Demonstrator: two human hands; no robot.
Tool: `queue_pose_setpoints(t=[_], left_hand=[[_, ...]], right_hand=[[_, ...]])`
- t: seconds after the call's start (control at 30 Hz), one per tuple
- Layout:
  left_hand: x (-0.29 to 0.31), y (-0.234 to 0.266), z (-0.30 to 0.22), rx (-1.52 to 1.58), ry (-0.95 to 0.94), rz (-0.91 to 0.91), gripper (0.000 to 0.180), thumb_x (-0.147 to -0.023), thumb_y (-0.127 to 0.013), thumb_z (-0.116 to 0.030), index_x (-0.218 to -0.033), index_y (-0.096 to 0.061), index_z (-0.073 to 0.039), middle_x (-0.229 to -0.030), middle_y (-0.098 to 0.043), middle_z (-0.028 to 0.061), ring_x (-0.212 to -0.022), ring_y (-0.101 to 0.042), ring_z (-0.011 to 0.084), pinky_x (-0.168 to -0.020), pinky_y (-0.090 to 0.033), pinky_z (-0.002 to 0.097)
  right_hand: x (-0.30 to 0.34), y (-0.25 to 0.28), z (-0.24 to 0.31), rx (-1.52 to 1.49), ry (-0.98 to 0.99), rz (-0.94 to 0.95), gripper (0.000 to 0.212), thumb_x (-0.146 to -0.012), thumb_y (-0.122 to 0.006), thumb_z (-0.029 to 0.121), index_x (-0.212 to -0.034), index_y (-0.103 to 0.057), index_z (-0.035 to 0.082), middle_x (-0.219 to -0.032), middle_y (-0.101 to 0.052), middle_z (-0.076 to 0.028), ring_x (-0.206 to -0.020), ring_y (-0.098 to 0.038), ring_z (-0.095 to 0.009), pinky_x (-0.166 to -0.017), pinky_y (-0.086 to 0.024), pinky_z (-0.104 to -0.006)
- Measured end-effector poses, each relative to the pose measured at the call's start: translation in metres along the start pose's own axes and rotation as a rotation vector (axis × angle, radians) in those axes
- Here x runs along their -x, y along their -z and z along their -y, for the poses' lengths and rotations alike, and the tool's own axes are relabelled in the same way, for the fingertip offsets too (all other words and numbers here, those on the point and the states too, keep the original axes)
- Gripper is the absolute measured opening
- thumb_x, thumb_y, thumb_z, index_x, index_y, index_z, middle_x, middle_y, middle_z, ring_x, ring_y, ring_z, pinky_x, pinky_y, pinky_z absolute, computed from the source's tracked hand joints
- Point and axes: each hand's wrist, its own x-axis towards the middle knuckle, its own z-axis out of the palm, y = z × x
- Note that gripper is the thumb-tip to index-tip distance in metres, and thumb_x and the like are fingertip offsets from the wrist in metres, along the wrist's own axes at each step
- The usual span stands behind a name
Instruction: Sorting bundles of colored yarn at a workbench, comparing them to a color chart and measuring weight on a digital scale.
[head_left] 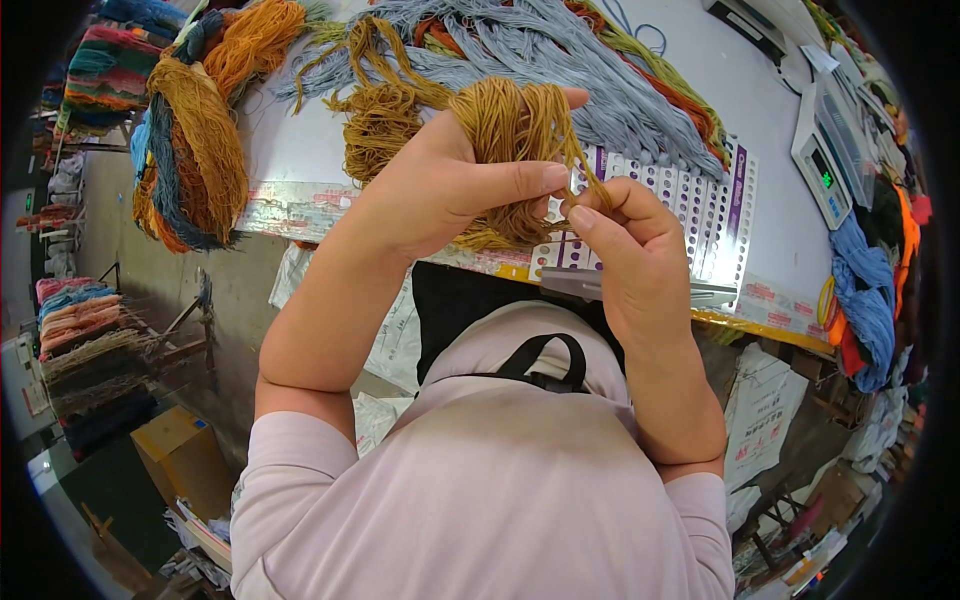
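The mustard yarn hank (510, 125) is on the left hand (445, 180), which carries its loops around the fingers and holds them with the thumb. In front of this thumb, the right hand (640, 235) pinches thin strands (585, 165) of the same yarn between thumb and forefinger. As I judge, the gathering into one bundle is mostly done, but the strands at the fingertips are not yet settled; whether they are tied or cut, I cannot tell. Just left of the left hand, another mustard yarn bundle (380, 130) lies on the bench (285, 135), and beyond both hands the pale blue skeins (490, 40) lie loose, apparently not gathered up.
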Motion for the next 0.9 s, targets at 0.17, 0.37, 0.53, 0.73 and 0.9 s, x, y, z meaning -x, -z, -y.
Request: queue_pose_setpoints(t=[0.17, 0.37, 0.53, 0.73, 0.9], left_hand=[[0.001, -0.001, -0.001, 0.08, 0.021, 0.025, 0.065, -0.08, -0.065, -0.002, -0.139, -0.037, 0.002, -0.088, -0.06, 0.0035, -0.077, -0.057, 0.0109, -0.072, -0.047, 0.024], [-0.003, 0.001, 0.001, 0.029, -0.06, 0.032, 0.072, -0.078, -0.067, 0.0, -0.141, -0.033, 0.001, -0.09, -0.063, 0.0063, -0.082, -0.06, 0.0132, -0.075, -0.049, 0.0264], [-0.001, -0.003, -0.001, 0.048, -0.037, 0.014, 0.073, -0.077, -0.067, 0.0, -0.141, -0.032, 0.001, -0.088, -0.064, 0.0075, -0.08, -0.061, 0.0139, -0.075, -0.049, 0.0264], [-0.001, 0.003, 0.002, 0.191, 0.031, 0.04, 0.072, -0.081, -0.066, -0.009, -0.142, -0.029, 0.0, -0.081, -0.06, 0.0048, -0.064, -0.057, 0.0108, -0.061, -0.045, 0.0225], [0.015, 0.063, 0.005, 0.074, 0.204, 0.282, 0.06, -0.077, -0.063, -0.012, -0.132, -0.042, 0.005, -0.055, -0.046, 0.0, -0.037, -0.035, 0.0051, -0.037, -0.027, 0.0214]], right_hand=[[0.0, 0.0, 0.0, 0.012, 0.037, 0.007, 0.007, -0.087, -0.061, 0.006, -0.091, -0.058, 0.002, -0.081, -0.06, 0.0, -0.072, -0.052, -0.004, -0.065, -0.041, -0.0188], [0.001, -0.003, 0.005, 0.101, -0.034, 0.047, 0.012, -0.087, -0.056, 0.008, -0.096, -0.057, -0.001, -0.079, -0.059, -0.002, -0.073, -0.052, -0.008, -0.071, -0.042, -0.0229], [0.001, -0.002, 0.0, 0.452, 0.045, 0.048, 0.01, -0.086, -0.062, 0.007, -0.092, -0.06, -0.001, -0.077, -0.059, -0.001, -0.071, -0.052, -0.007, -0.064, -0.043, -0.0213], [0.0, 0.005, -0.003, 0.262, 0.19, 0.009, 0.01, -0.085, -0.062, 0.007, -0.091, -0.06, 0.0, -0.071, -0.054, 0.0, -0.066, -0.048, -0.006, -0.068, -0.042, -0.0206], [0.007, 0.063, 0.03, -0.347, -0.034, 0.343, 0.009, -0.088, -0.056, 0.009, -0.096, -0.057, 0.006, -0.06, -0.041, 0.002, -0.05, -0.037, -0.007, -0.048, -0.033, -0.0247]])
